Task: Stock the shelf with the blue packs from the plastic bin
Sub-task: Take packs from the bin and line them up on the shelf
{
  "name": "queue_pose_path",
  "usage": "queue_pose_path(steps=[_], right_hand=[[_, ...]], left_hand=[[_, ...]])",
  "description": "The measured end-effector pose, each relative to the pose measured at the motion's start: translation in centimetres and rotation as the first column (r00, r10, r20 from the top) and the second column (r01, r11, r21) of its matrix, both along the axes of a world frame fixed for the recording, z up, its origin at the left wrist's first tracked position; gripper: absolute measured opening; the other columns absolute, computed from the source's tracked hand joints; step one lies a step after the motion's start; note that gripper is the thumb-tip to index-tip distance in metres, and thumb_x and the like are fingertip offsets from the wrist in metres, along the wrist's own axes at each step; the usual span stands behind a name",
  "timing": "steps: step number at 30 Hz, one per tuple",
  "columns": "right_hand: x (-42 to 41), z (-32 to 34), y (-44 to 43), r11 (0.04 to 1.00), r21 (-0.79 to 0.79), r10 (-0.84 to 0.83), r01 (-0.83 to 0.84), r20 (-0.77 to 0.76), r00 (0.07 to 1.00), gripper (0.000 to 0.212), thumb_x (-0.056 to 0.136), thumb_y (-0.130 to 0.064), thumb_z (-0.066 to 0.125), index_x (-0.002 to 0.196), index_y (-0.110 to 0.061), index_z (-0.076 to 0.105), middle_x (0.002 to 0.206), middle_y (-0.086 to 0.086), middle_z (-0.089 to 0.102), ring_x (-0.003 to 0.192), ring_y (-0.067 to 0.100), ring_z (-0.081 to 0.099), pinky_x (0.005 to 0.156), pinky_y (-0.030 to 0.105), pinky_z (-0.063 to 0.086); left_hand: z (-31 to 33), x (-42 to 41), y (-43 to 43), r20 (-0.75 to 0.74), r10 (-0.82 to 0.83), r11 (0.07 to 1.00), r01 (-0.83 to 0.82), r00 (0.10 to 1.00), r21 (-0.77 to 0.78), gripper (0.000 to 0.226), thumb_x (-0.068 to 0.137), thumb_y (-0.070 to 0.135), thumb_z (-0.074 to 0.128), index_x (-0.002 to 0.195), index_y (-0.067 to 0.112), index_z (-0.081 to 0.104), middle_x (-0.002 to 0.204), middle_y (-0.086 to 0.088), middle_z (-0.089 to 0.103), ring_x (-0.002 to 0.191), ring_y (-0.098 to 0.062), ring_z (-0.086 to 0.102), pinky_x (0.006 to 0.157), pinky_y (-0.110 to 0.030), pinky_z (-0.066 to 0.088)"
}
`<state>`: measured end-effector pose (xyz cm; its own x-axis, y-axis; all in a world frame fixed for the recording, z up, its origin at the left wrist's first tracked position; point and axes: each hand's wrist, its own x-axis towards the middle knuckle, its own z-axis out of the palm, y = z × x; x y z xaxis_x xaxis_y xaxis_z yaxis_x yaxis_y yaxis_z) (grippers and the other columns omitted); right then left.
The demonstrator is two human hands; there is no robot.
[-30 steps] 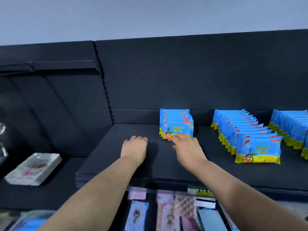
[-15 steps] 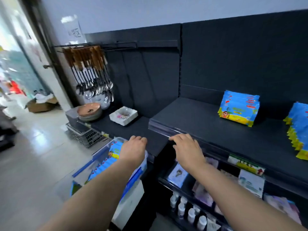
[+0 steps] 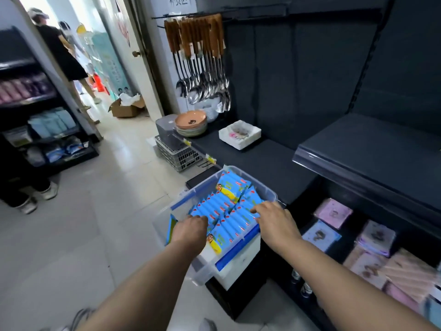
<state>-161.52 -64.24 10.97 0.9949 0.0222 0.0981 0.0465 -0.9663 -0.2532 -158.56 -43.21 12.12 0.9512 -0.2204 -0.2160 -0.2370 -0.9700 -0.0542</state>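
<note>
Both hands down in the clear plastic bin with blue latch strips [image 3: 202,268], set low and to the left of the wide dark grey shelf board [image 3: 372,149]. Packed inside: thin sky-blue film-wrapped packs with a yellow band and a cartoon figure [image 3: 229,209], standing on edge in two close rows, with a couple lying loose on top at the far end and one slipped down against the near left wall.

Left hand [image 3: 191,231] knuckles-up over the near end of the left row, fingers bent down among the pack tops, fingertips hidden. Hard to tell if pinching anything. Right hand [image 3: 276,222] spread flatter over the right row, fingers [image 3: 256,209] lightly bent, tips touching the pack edges, gripping nothing as far as shows.

Probably light, soft-sided and a little squashy, with a glossy wrapper likely to slide pack against pack. Best taken as a block: clamp a short run between the two palms, pressing on the broad faces of the end packs, below the crimped top seams, firmly enough to keep the middle ones from dropping out. Likely to bow and spill if taken in too long a run, and to slip if squeezed too gently. Hardly fragile, prone only to creasing. Shelf board well apart from the bin, higher and to the right
</note>
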Motion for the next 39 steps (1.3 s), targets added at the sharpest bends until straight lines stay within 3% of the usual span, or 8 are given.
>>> queue_pose_path(steps=[12, 20, 26, 29, 31, 34, 36, 39], right_hand=[[9.4, -7.5, 9.9, 0.999, 0.013, -0.039, 0.043, -0.25, 0.967, 0.036, 0.094, -0.016, 0.046, 0.127, -0.03, 0.048, 0.13, -0.006, 0.047, 0.123, 0.018, 0.04, 0.097, 0.035, 0.036], [8.9, -11.7, 11.3, 0.991, 0.019, -0.111, 0.13, -0.41, 0.905, 0.034, 0.096, -0.019, 0.043, 0.129, -0.029, 0.049, 0.128, -0.004, 0.05, 0.124, 0.017, 0.042, 0.099, 0.031, 0.032], [8.1, -12.8, 10.8, 0.983, 0.009, -0.159, 0.186, -0.481, 0.863, 0.036, 0.096, -0.018, 0.043, 0.129, -0.029, 0.049, 0.128, -0.007, 0.049, 0.125, 0.017, 0.04, 0.101, 0.031, 0.031], [8.4, -12.9, 11.0, 0.976, 0.006, -0.186, 0.216, -0.484, 0.855, 0.036, 0.097, -0.019, 0.041, 0.13, -0.031, 0.047, 0.13, -0.008, 0.048, 0.125, 0.015, 0.039, 0.1, 0.031, 0.03], [8.6, -12.9, 11.2, 0.974, 0.012, -0.19, 0.225, -0.495, 0.848, 0.036, 0.096, -0.019, 0.042, 0.13, -0.031, 0.047, 0.13, -0.008, 0.048, 0.126, 0.015, 0.039, 0.1, 0.032, 0.031], [9.0, -12.7, 10.9, 0.975, 0.038, -0.171, 0.22, -0.51, 0.843, 0.037, 0.096, -0.018, 0.042, 0.131, -0.029, 0.047, 0.131, -0.006, 0.048, 0.129, 0.017, 0.038, 0.101, 0.032, 0.034], [9.6, -12.5, 10.4, 0.977, 0.053, -0.15, 0.205, -0.513, 0.845, 0.036, 0.097, -0.018, 0.042, 0.131, -0.028, 0.047, 0.13, -0.004, 0.049, 0.126, 0.018, 0.041, 0.1, 0.032, 0.036], [11.1, -12.4, 9.7, 0.983, 0.071, -0.104, 0.167, -0.53, 0.841, 0.034, 0.098, -0.018, 0.042, 0.131, -0.026, 0.047, 0.129, -0.001, 0.05, 0.122, 0.02, 0.044, 0.097, 0.033, 0.039]], left_hand=[[-6.0, 13.8, 10.7, -0.158, -0.239, 0.951, 0.264, 0.958, 0.16, 0.033, 0.093, 0.011, 0.043, 0.123, 0.02, 0.055, 0.125, -0.004, 0.056, 0.123, -0.026, 0.045, 0.093, -0.038, 0.042], [-11.1, 17.8, 12.4, -0.268, -0.657, 0.652, 0.71, 0.705, 0.267, 0.03, 0.097, 0.007, 0.037, 0.122, 0.01, 0.053, 0.126, -0.009, 0.055, 0.123, -0.03, 0.043, 0.096, -0.038, 0.037], [-14.1, 18.9, 12.5, -0.383, -0.715, 0.519, 0.811, 0.585, 0.27, 0.029, 0.096, 0.006, 0.04, 0.12, 0.007, 0.056, 0.123, -0.013, 0.055, 0.124, -0.033, 0.042, 0.099, -0.04, 0.037], [-14.1, 19.7, 12.4, -0.393, -0.758, 0.454, 0.854, 0.521, 0.255, 0.012, 0.078, 0.015, 0.068, 0.09, 0.016, 0.07, 0.096, -0.006, 0.067, 0.098, -0.026, 0.061, 0.09, -0.035, 0.048], [-14.6, 20.2, 12.4, -0.327, -0.771, 0.511, 0.837, 0.547, 0.194, 0.021, 0.053, 0.021, 0.085, 0.064, 0.023, 0.067, 0.07, 0.004, 0.066, 0.071, -0.017, 0.065, 0.077, -0.027, 0.054], [-14.1, 19.7, 11.8, -0.378, -0.704, 0.593, 0.79, 0.602, 0.155, 0.02, 0.09, 0.016, 0.055, 0.108, 0.017, 0.063, 0.11, -0.004, 0.064, 0.108, -0.025, 0.058, 0.104, -0.033, 0.039], [-14.4, 19.2, 11.2, -0.409, -0.627, 0.67, 0.727, 0.663, 0.152, 0.03, 0.098, 0.017, 0.042, 0.127, 0.015, 0.051, 0.123, -0.007, 0.056, 0.117, -0.029, 0.052, 0.101, -0.037, 0.039], [-14.0, 17.9, 10.3, -0.421, -0.528, 0.776, 0.62, 0.738, 0.114, 0.035, 0.098, 0.019, 0.042, 0.133, 0.019, 0.045, 0.126, -0.006, 0.053, 0.116, -0.029, 0.053, 0.093, -0.039, 0.046]])
